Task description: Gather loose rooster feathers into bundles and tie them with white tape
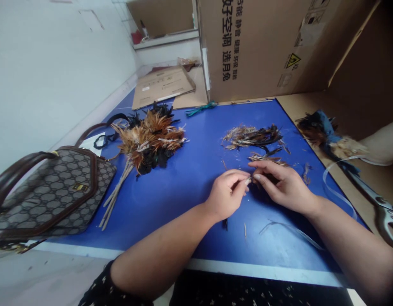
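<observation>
My left hand (227, 193) and my right hand (281, 182) meet over the blue table top (183, 187), fingers pinched together on a small bunch of dark feathers (262, 178). The left thumb and forefinger pinch the near end of the bunch; the right fingers curl over the rest of it. Just beyond my hands lies a loose pile of brown and black feathers (252, 137). A larger bundle of orange and black feathers on thin sticks (150, 140) lies at the left.
A patterned brown handbag (52, 191) sits at the left edge. Scissors (380, 208) and a white ribbon (338, 193) lie at the right, near more feathers (324, 134). A big cardboard box (263, 46) stands behind.
</observation>
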`<state>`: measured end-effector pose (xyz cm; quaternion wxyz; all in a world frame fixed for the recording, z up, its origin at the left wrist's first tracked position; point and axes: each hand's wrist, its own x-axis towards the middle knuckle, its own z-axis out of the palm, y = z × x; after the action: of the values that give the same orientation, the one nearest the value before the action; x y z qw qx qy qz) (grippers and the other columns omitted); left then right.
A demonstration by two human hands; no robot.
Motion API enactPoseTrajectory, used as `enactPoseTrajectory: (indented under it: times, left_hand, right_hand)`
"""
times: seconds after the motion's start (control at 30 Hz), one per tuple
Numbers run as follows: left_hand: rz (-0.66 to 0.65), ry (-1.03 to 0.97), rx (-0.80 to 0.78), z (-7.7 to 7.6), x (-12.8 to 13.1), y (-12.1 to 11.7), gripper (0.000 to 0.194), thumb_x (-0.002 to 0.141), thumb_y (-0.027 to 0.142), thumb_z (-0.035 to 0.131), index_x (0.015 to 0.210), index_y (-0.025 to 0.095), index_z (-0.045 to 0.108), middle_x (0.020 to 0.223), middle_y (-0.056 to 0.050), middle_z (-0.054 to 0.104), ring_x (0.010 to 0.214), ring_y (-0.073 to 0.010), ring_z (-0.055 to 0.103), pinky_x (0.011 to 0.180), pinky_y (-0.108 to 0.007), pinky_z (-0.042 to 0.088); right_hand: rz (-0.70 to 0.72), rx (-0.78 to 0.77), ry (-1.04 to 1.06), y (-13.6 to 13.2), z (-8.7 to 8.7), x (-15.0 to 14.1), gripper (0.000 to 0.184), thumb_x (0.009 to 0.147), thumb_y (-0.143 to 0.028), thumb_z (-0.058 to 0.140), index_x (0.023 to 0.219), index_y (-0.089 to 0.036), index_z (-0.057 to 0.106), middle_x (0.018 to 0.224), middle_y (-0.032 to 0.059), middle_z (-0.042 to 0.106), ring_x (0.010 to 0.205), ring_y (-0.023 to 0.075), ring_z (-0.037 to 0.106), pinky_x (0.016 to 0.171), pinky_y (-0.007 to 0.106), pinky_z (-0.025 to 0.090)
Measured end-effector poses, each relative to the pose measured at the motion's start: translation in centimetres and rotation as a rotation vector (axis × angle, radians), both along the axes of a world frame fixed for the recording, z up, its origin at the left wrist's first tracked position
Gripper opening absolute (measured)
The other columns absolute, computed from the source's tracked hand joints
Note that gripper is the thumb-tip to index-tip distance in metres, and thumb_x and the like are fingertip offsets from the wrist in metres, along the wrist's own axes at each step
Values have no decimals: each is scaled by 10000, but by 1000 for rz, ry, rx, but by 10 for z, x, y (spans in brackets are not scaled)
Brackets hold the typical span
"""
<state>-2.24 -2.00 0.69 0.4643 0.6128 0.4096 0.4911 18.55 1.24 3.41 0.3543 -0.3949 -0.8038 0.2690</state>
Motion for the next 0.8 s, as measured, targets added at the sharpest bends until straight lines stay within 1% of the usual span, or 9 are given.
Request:
enactPoseTrajectory:
  times: [0.1, 0.2, 0.27, 0.33, 0.4, 0.47, 0.57, 0.67, 0.8]
  left_hand:
    - [-15, 1, -12, 2, 0, 0, 230, 998, 346, 650, 934, 159, 766, 984, -105, 721, 766, -151, 710, 745, -315, 631]
    - [28, -101, -107, 8, 0, 3, 252, 964, 373, 696, 881, 143, 753, 913, -90, 720, 710, -140, 703, 709, -298, 619]
    - [47, -162, -179, 11, -2, 6, 265, 948, 388, 715, 882, 134, 750, 861, -84, 727, 706, -144, 705, 720, -300, 615]
    - [59, -204, -232, 13, -3, 7, 274, 943, 400, 722, 905, 130, 751, 820, -80, 738, 711, -150, 705, 743, -309, 613]
    - [59, -225, -269, 13, -3, 8, 280, 939, 405, 729, 924, 126, 751, 805, -81, 748, 714, -152, 705, 755, -313, 607]
    - [39, -230, -295, 12, -3, 7, 279, 937, 401, 736, 930, 123, 750, 801, -81, 750, 715, -150, 707, 759, -308, 600]
    - [-20, -231, -318, 12, -1, 4, 276, 942, 398, 734, 942, 122, 745, 793, -77, 747, 708, -145, 709, 759, -302, 593]
    - [-60, -241, -326, 14, 1, 2, 290, 944, 411, 732, 952, 121, 738, 785, -75, 742, 694, -146, 709, 749, -308, 595]
    - [-50, -280, -347, 14, 3, 1, 308, 948, 435, 725, 941, 127, 721, 745, -66, 734, 646, -144, 699, 705, -308, 595]
  right_hand:
    - [7, 11, -2, -2, 1, -1, 343, 1034, -338, 594, 1356, -239, 665, 951, 65, 768, 767, 194, 720, 718, 325, 620]
    - [-27, -13, 31, 2, -1, 2, 348, 1033, -343, 596, 1357, -236, 662, 933, 65, 770, 736, 195, 715, 697, 331, 620]
    - [-69, -26, 33, 5, -3, 6, 351, 1033, -327, 591, 1368, -244, 655, 939, 64, 771, 752, 201, 723, 721, 346, 629]
    - [-79, 33, -7, 8, -2, 8, 311, 1022, -285, 588, 1314, -249, 688, 1052, 86, 774, 899, 231, 748, 855, 400, 635]
    - [-51, 118, -42, 10, 2, 7, 257, 1005, -246, 593, 1220, -245, 732, 1225, 118, 742, 1123, 278, 723, 1021, 470, 590]
    - [-19, 152, -29, 9, 6, 4, 222, 998, -245, 611, 1171, -246, 750, 1285, 131, 718, 1227, 301, 683, 1088, 499, 552]
    - [-9, 120, 28, 7, 8, -1, 188, 1002, -288, 649, 1159, -261, 748, 1150, 111, 754, 1131, 284, 714, 1022, 471, 585]
    - [26, 76, 49, 6, 7, -4, 119, 1009, -327, 661, 1060, -265, 749, 1013, 76, 760, 972, 252, 723, 907, 427, 603]
    - [34, 16, 34, 5, 5, -4, 165, 1031, -356, 633, 940, -243, 713, 911, 57, 736, 834, 212, 682, 795, 374, 579]
